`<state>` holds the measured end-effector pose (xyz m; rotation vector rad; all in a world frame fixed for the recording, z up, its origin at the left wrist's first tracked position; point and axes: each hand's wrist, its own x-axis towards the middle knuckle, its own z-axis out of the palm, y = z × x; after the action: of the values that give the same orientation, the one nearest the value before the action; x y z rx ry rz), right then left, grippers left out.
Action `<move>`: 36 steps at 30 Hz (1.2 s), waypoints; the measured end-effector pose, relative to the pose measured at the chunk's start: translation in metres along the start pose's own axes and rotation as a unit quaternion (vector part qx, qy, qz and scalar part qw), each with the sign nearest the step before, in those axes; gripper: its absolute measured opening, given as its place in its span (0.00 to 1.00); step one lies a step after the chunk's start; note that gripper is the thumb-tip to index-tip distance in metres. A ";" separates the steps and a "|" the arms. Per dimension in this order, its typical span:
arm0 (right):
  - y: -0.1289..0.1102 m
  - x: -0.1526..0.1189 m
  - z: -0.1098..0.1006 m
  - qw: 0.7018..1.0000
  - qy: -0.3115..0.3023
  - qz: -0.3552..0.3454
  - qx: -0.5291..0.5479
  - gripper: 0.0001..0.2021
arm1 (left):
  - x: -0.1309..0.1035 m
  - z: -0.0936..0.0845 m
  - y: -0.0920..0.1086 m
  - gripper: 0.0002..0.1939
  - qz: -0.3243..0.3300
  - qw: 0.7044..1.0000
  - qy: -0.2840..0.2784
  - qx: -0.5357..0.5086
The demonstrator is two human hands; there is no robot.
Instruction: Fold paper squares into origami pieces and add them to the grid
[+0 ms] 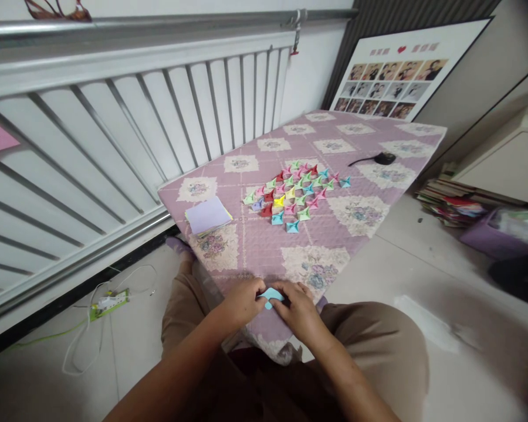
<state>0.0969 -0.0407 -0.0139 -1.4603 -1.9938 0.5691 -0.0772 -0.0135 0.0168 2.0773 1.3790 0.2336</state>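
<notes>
Near the front corner of the table, a small folded light blue paper [271, 294] is held between both hands. My left hand [245, 300] pinches its left edge, and my right hand [295, 305] grips its right side, thumb on top. Farther up the cloth, several small folded paper pieces [290, 193] in green, pink, red, yellow and blue stand in rows. To their left lies a stack of square paper sheets [208, 215] with a lilac sheet on top.
The table [264, 246] has a purple floral cloth. A black object with a cord [384, 158] lies at its far right. A white radiator [158, 117] runs along the left. On the floor is a power strip [110, 302] with cables.
</notes>
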 end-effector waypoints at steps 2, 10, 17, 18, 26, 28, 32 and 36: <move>-0.002 0.004 -0.005 0.999 -0.011 -0.040 0.000 0.07 | -0.003 -0.001 0.000 0.02 0.033 0.998 0.045 0.027; -0.001 0.014 -0.011 0.970 0.087 -0.178 -0.140 0.07 | -0.002 0.017 -0.010 0.09 0.155 0.945 0.155 0.243; 0.019 -0.005 -0.002 0.975 0.042 -0.168 -0.136 0.07 | -0.008 0.033 -0.017 0.07 0.138 0.953 0.110 0.246; 0.020 -0.007 -0.003 0.977 0.038 -0.163 -0.129 0.07 | -0.010 0.032 -0.015 0.07 0.131 0.957 0.102 0.238; 0.020 -0.011 -0.008 0.987 -0.005 -0.135 -0.085 0.04 | -0.024 0.029 -0.013 0.06 0.082 0.982 0.102 0.135; 0.019 -0.012 -0.007 0.989 -0.011 -0.128 -0.076 0.04 | -0.025 0.032 -0.014 0.06 0.076 0.984 0.121 0.104; 0.017 -0.014 -0.004 0.993 0.009 -0.099 -0.059 0.04 | -0.024 0.032 -0.012 0.04 0.031 0.987 0.139 0.074; 0.014 -0.015 -0.002 0.996 0.030 -0.057 -0.068 0.08 | -0.024 0.026 -0.007 0.04 -0.036 0.988 0.129 0.071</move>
<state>0.1116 -0.0505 -0.0248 -1.4144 -2.0878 0.3425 -0.0810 -0.0433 -0.0035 2.1670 1.6646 0.3945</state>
